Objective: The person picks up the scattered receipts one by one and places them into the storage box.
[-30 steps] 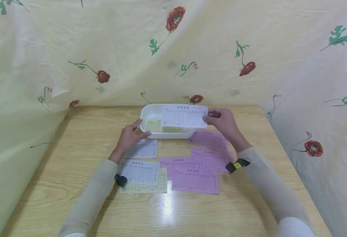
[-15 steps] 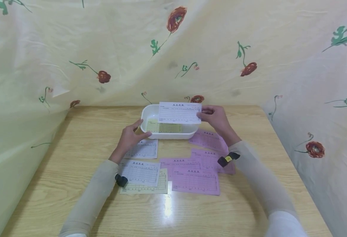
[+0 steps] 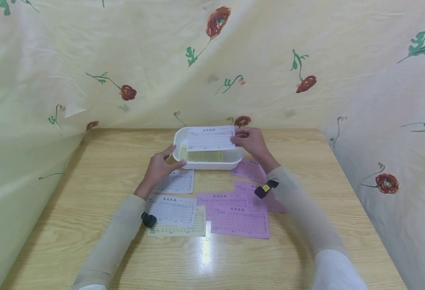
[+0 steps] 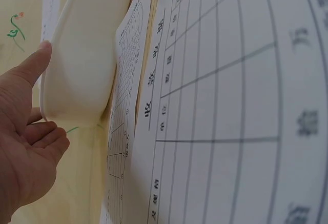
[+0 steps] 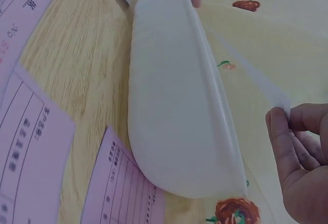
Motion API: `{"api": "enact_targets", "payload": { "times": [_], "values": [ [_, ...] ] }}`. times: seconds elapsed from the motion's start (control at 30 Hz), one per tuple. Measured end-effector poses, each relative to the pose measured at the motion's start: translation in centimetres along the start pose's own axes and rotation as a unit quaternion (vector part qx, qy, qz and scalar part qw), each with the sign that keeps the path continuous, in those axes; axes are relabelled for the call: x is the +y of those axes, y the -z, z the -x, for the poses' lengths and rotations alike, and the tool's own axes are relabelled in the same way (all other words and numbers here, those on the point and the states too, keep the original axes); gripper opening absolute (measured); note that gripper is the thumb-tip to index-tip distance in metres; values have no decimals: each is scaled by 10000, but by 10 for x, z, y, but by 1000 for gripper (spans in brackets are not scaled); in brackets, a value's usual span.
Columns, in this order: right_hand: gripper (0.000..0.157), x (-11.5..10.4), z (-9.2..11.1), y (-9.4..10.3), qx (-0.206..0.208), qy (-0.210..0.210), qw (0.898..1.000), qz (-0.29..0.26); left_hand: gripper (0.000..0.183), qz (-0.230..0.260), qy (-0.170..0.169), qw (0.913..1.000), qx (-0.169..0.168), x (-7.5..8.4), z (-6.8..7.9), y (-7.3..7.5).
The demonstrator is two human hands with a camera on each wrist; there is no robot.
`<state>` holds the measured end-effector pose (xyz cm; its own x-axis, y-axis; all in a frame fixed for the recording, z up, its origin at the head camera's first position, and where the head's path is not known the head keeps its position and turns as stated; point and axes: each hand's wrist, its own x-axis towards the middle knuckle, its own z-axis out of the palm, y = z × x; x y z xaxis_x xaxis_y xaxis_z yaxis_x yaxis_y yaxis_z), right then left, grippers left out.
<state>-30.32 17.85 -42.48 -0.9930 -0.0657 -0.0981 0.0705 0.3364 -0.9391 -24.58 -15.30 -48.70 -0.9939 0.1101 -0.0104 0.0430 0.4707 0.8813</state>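
A white plastic tub (image 3: 212, 165) stands at the back of the table, with a yellow form slip (image 3: 203, 156) lying inside it. My left hand (image 3: 159, 169) holds the tub's left end, thumb at the near corner and fingers round the side; the left wrist view shows the thumb (image 4: 36, 66) at the rim. My right hand (image 3: 252, 143) pinches the right edge of a white receipt slip (image 3: 210, 139) printed with a table. This slip is over the tub, tilted, overlapping its far rim in the head view. From the right wrist, the slip (image 5: 259, 78) appears nearly edge-on above the rim.
Several pink slips (image 3: 239, 221) lie right of centre on the wooden table (image 3: 100, 181), some under my right forearm. White slips (image 3: 172, 209) and a pale yellow slip (image 3: 199, 225) lie beside my left forearm. A flowered curtain (image 3: 143, 60) hangs behind.
My right hand has carried the white slip leftward over the tub. At first it rose slightly and has since shifted further left. My left hand has stayed at the tub's end.
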Motion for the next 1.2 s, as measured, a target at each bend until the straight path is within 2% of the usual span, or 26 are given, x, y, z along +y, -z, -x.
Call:
{"api": "enact_targets", "payload": {
  "times": [0.33, 0.47, 0.7, 1.2],
  "values": [
    [38, 1, -9, -23, -176, -9, 9985, 515, 93, 38, 27, 10000, -5, 0, 1, 0],
    [37, 2, -8, -29, -239, -45, 9984, 519, 93, 26, 32, 10000, -20, 0, 1, -1],
    [36, 3, -9, -35, -352, -80, 9982, 473, 92, 30, -93, 10000, 13, 0, 2, 0],
    [31, 6, -12, -41, -527, 269, 9955, 736, 93, -62, -48, 10000, -3, 0, 2, 0]
  ]
}}
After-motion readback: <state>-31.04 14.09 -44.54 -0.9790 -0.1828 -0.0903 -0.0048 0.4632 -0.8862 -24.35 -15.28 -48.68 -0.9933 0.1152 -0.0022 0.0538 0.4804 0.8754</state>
